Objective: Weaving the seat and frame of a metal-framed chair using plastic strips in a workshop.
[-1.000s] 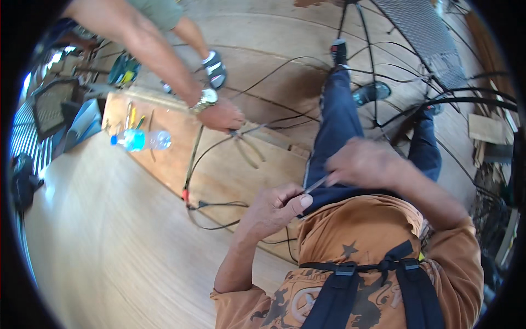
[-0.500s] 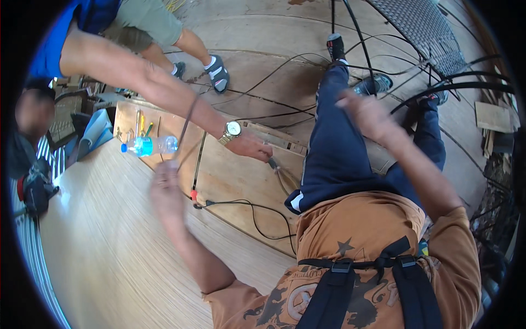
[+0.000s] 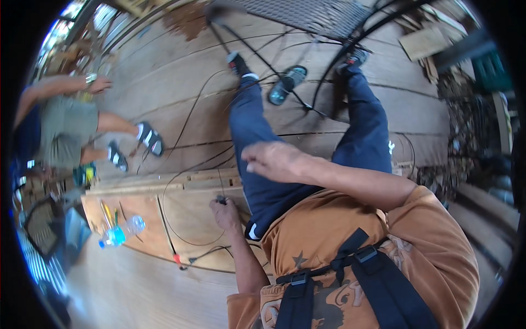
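My left hand [image 3: 223, 215] is closed around a small dark object [image 3: 221, 199] beside my left thigh, at the edge of the wooden board [image 3: 192, 211]. The kind of object is too small to tell. A thin dark strip [image 3: 167, 203] loops over the board, close to this hand. My right hand [image 3: 272, 161] is over my left thigh, palm down and blurred, with its fingers loosely stretched and nothing visible in them. Against my legs stands the dark frame of a woven chair [image 3: 307, 16], its curved tubes between my feet.
A water bottle [image 3: 121, 232] lies on the board near a yellow-handled tool [image 3: 108, 213]. A black cable [image 3: 211, 252] lies at its near edge by a red-tipped rod [image 3: 176, 259]. Another person's hand [image 3: 100, 85] is far left. Wood scraps [image 3: 424, 41] lie at the far right.
My view has swung right. The co-worker's arm has withdrawn from the board. My left hand has come down near my thigh, and my right hand has come inward across my lap.
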A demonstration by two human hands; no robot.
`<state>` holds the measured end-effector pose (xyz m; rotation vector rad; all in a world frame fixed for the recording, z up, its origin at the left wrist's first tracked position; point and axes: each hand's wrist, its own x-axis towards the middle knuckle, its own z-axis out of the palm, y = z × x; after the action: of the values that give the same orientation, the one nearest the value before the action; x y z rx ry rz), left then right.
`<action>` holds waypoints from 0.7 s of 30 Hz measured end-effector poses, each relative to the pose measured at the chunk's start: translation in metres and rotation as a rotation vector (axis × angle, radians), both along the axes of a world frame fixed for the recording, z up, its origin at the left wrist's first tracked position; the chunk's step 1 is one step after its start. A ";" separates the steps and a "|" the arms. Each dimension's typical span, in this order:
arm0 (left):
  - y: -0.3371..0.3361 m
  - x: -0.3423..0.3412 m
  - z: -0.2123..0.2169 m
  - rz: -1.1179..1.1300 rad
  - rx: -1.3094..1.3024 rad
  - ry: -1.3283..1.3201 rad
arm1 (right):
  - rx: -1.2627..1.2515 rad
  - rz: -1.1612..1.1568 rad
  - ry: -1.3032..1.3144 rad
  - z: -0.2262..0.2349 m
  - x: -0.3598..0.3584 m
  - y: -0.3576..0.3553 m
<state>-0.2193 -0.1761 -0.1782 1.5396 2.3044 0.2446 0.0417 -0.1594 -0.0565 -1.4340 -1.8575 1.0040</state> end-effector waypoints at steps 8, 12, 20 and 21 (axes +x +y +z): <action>0.063 0.061 0.151 -0.435 0.224 -0.211 | -0.149 0.046 0.363 -0.001 -0.013 -0.009; 0.047 0.148 0.228 -0.362 0.197 -0.787 | -0.092 0.051 0.868 0.043 0.004 -0.021; 0.109 0.216 0.225 -0.750 -0.344 -0.876 | -0.424 -0.595 0.183 0.053 0.165 -0.190; 0.117 0.226 0.226 -0.766 -0.340 -0.884 | -0.532 -0.780 0.221 0.043 0.178 -0.227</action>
<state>0.0067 -0.0594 0.0474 1.5638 0.9541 0.2370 0.2200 -0.3863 -0.0134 -2.0125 -0.7507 1.1990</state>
